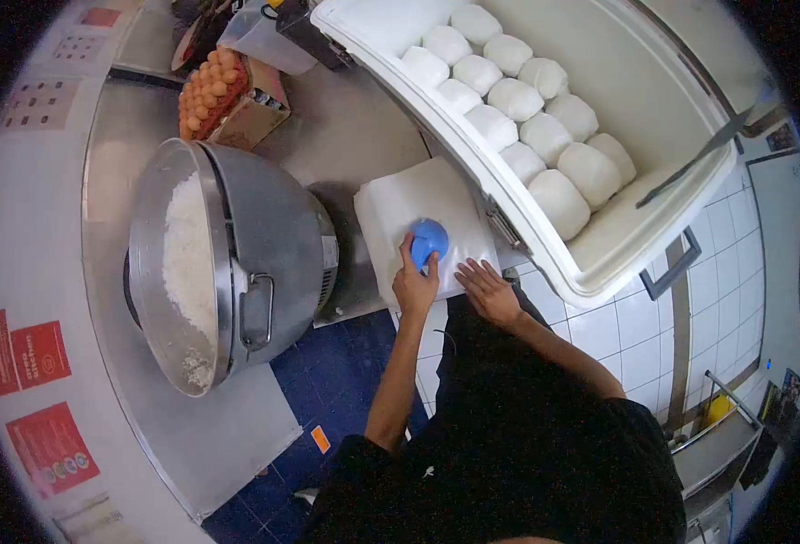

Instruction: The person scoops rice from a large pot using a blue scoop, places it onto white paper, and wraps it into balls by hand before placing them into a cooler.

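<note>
A small round blue bowl [430,238] rests over a stack of white paper sheets [384,210] on the metal counter. My left hand [415,283] grips it, thumb and fingers curved about its near side. Beside it, my right hand [488,293] lies flat at the sheets' near edge with fingers stretched out and nothing held.
A large cooker [278,218] with white rice [189,254] stands on the left, near brown eggs [209,91] on a tray. At the upper right, an open cool box [545,263] contains several wrapped white bundles [545,136]. Tiled floor shows below.
</note>
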The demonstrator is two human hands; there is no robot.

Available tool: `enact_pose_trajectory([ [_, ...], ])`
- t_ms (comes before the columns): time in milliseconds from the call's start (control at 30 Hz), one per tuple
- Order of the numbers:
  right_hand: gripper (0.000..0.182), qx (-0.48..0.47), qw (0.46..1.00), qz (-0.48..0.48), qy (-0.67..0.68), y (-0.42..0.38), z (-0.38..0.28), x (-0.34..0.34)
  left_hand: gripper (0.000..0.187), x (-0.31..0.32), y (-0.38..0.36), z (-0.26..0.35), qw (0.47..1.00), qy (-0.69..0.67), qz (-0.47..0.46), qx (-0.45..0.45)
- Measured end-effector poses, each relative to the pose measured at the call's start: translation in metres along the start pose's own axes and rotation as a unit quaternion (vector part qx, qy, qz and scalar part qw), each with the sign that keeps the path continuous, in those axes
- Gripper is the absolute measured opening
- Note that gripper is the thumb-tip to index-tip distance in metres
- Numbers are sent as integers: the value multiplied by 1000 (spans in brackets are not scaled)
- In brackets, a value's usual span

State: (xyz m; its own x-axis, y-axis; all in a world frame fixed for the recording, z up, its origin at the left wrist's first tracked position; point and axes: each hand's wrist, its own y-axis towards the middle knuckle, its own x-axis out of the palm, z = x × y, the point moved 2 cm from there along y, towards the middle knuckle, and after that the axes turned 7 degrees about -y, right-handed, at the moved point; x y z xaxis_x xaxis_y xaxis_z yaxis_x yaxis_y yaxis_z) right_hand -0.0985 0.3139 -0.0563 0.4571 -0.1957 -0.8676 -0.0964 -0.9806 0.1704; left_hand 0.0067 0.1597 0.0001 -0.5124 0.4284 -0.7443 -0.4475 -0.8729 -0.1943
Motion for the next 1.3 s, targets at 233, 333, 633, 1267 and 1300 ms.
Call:
enact_pose_trajectory([
  [233, 48, 91, 972, 7, 219, -8, 13, 27, 59, 3, 21, 28, 999, 42, -14, -31],
  [333, 50, 7, 999, -1, -45, -8, 12, 21, 58, 13, 26, 33, 999, -14, 2, -30],
  [633, 34, -35, 994, 58, -82, 10, -2, -18, 54, 6, -7, 52, 990, -90, 109, -11],
  [1267, 43, -38, 999, 33, 15, 16, 32, -10, 40, -353, -74, 176, 868, 163, 426, 197],
  [1300, 41, -30, 998, 31, 36, 16, 29, -19, 38, -316, -80, 181, 905, 10, 372, 207],
])
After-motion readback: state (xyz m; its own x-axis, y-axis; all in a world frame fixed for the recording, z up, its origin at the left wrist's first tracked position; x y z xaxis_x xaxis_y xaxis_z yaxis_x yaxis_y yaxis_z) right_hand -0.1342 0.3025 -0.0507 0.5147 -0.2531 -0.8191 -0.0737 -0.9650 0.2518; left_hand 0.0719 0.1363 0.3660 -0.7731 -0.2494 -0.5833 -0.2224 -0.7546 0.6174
